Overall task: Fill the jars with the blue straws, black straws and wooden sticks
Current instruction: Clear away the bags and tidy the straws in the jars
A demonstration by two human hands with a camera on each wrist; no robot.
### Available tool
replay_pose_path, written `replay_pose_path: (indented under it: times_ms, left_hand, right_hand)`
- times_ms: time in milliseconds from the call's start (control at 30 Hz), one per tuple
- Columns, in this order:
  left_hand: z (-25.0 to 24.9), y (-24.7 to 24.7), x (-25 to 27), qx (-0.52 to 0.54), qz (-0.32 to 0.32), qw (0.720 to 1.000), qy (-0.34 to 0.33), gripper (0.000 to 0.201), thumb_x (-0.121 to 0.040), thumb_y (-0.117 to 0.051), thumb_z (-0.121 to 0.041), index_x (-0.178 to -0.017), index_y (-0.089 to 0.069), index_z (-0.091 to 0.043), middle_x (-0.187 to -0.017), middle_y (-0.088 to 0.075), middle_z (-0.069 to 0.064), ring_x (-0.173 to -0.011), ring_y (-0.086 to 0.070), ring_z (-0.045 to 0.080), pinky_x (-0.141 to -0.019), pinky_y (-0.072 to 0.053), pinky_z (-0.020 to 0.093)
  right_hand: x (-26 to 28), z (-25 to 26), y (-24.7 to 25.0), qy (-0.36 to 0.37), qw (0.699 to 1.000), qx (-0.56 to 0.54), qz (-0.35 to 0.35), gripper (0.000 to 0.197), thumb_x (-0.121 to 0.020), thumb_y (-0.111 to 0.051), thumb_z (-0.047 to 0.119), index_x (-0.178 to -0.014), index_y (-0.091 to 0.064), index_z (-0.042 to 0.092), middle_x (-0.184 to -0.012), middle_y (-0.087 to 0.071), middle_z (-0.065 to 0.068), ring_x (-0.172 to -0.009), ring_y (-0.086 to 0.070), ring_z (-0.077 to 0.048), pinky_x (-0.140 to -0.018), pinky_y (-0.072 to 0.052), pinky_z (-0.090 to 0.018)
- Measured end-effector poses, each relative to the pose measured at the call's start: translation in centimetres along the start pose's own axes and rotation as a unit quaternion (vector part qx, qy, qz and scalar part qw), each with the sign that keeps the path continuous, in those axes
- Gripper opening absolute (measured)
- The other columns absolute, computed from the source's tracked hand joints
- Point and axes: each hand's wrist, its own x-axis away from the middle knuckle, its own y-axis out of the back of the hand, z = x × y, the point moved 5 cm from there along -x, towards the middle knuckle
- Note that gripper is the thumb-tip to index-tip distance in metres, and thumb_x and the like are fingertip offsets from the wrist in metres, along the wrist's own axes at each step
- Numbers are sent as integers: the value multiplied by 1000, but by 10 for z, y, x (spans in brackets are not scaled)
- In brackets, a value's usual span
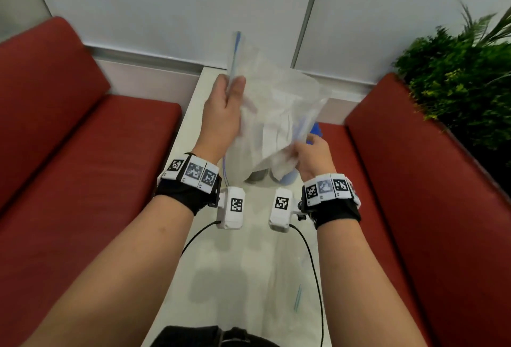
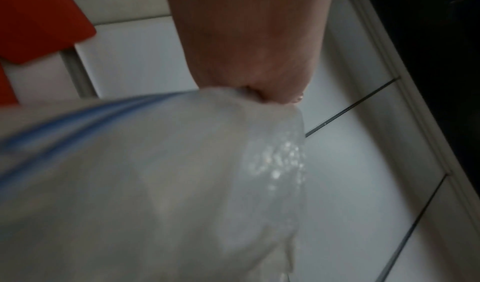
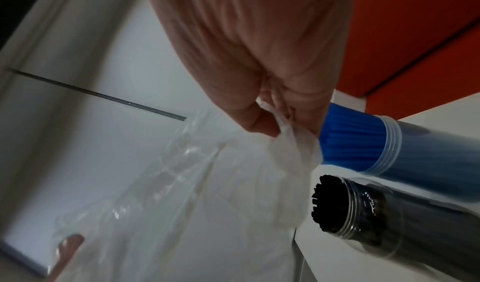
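Both hands hold a crumpled clear zip bag (image 1: 279, 114) up over the white table (image 1: 235, 277). My left hand (image 1: 226, 103) grips its upper edge by the blue zip strip (image 1: 235, 50). My right hand (image 1: 309, 153) pinches a lower corner. In the left wrist view the bag (image 2: 155, 173) fills the frame below my left hand (image 2: 249, 50). The right wrist view shows my right hand (image 3: 259, 50) pinching the bag (image 3: 168, 184), with a jar of blue straws (image 3: 363, 143) and a jar of black straws (image 3: 363, 210) just beyond. No wooden sticks show.
A second clear bag (image 1: 293, 277) with a teal strip lies on the near part of the table. Red seats flank the table on the left (image 1: 69, 153) and right (image 1: 414, 180). A green plant (image 1: 456, 70) stands at the far right. A white wall closes the back.
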Motion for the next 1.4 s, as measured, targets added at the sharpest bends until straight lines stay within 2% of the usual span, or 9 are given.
replay_pose_path:
  times_ms: [100,333,600,733,867,1000,1100,1233,1400]
  left_hand:
    - [-6,25,-9,-44,-70,996,-18,31,-96,-49,-54,-81,-43,-28,-49,-55,-8,-36,-46,4,-33,-36,18]
    - [3,60,-10,-72,-166,983,-12,42,-91,-60,-53,-83,-42,-16,-50,-49,1,-31,-42,6,-29,-34,19]
    - [1,71,-8,-100,-198,974,-39,40,-93,-59,-49,-69,-35,-27,-52,-45,-6,-35,-45,1,-39,-29,9]
    - [0,47,-7,-137,0,990,-24,32,-91,-54,-54,-82,-56,-24,-52,-52,-4,-40,-47,4,-41,-35,16]
    - [-4,2,11,-123,257,958,24,25,-81,-72,-50,-85,-70,-25,-54,-59,2,-39,-40,8,-38,-28,16]
    - [-13,-22,21,-100,349,931,37,18,-80,-76,-42,-88,-74,-25,-60,-64,1,-45,-39,8,-42,-30,18]
    - [-11,-15,20,-175,414,892,52,24,-77,-80,-36,-99,-74,-30,-70,-69,-7,-58,-55,6,-52,-43,18]
    - [7,4,23,-343,508,782,115,28,-70,-83,-32,-97,-74,-33,-88,-74,-3,-91,-68,21,-91,-50,40]
    - [10,29,5,-256,431,856,122,31,-71,-78,-49,-92,-76,-27,-86,-76,-4,-79,-67,11,-81,-50,31]
  right_hand:
    - [-6,-1,11,25,999,-24,-2,25,-94,-55,-3,-81,-71,12,-78,-69,-9,-78,-64,-28,-72,-54,-41]
    - [-5,21,19,185,977,29,-106,13,-100,-59,14,-91,-68,15,-82,-66,0,-77,-57,-14,-68,-45,-18]
    - [1,-31,39,126,956,199,-176,48,-102,-49,49,-76,-56,9,-69,-56,0,-72,-56,-27,-54,-33,-33]
    - [-2,-15,60,192,965,35,-173,39,-89,-68,51,-117,-55,27,-98,-62,14,-96,-63,-5,-81,-49,-14]
    - [-6,31,27,215,962,89,141,104,-62,-90,59,-138,-18,69,-157,-34,15,-144,-35,-4,-113,-34,-30]
    - [10,27,-10,150,904,153,370,78,-70,-91,21,-140,-57,26,-141,-61,-2,-130,-58,-14,-114,-41,-42]
    - [8,7,8,137,915,181,334,18,-79,-82,21,-95,-80,14,-94,-79,-7,-93,-73,-17,-98,-52,-41]
    - [-1,4,44,151,958,63,235,16,-82,-77,36,-89,-81,22,-84,-78,-4,-78,-73,-15,-76,-57,-32]
    - [-4,9,69,199,972,3,121,19,-96,-64,32,-84,-75,21,-72,-69,-1,-62,-60,-13,-57,-49,-24]
